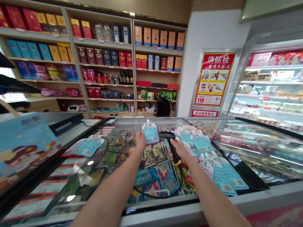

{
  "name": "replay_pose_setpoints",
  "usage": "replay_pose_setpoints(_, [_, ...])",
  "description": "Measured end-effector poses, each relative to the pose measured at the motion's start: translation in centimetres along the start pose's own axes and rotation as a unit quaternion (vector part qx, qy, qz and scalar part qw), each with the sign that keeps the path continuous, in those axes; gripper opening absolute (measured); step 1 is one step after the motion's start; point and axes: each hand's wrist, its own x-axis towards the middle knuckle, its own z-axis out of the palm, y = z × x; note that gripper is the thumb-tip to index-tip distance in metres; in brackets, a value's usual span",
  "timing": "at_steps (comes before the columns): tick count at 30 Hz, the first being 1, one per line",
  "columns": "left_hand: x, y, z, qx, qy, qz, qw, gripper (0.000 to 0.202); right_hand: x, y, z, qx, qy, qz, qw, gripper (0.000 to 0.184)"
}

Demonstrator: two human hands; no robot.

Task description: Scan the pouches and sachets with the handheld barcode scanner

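Gripping a black handheld barcode scanner (167,135) in the clenched right hand (178,150), a person pinches a spouted pouch (150,132) in the left hand (140,141), over a glass-topped freezer (156,205), with more blue-labelled pouches (202,143) lying on the glass.

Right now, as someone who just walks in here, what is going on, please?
A person stands at a glass-topped freezer in a shop. Their left hand holds a spouted pouch with a blue label over the glass, and their right hand grips a black handheld barcode scanner, its cable trailing across the glass. More blue-labelled pouches lie on the glass on both sides. Shelves of boxed goods stand behind.
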Motion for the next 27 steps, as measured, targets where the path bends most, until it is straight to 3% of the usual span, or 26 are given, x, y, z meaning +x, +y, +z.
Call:
replay_pose_setpoints(9, [-0.5,1.3,0.2,-0.033,-0.002,-0.050,0.998,0.017,-0.3,0.1,0.2,-0.045,-0.020,0.026,0.998,0.032])
replay_pose_setpoints(17, [-0.4,0.9,0.0,0.009,0.003,-0.039,0.999,0.018,-0.4,0.2,0.1,-0.057,-0.029,0.035,0.997,0.033])
replay_pose_setpoints(23, [-0.6,1.0,0.1,-0.042,-0.015,-0.058,0.997,0.018,-0.3,0.3,0.2,-0.043,-0.019,0.026,0.999,0.029])
replay_pose_setpoints(27, [-0.7,0.9,0.0,-0.002,-0.007,-0.045,0.999,0.020,-0.3,0.5,0.2,-0.039,-0.020,0.027,0.999,0.029])
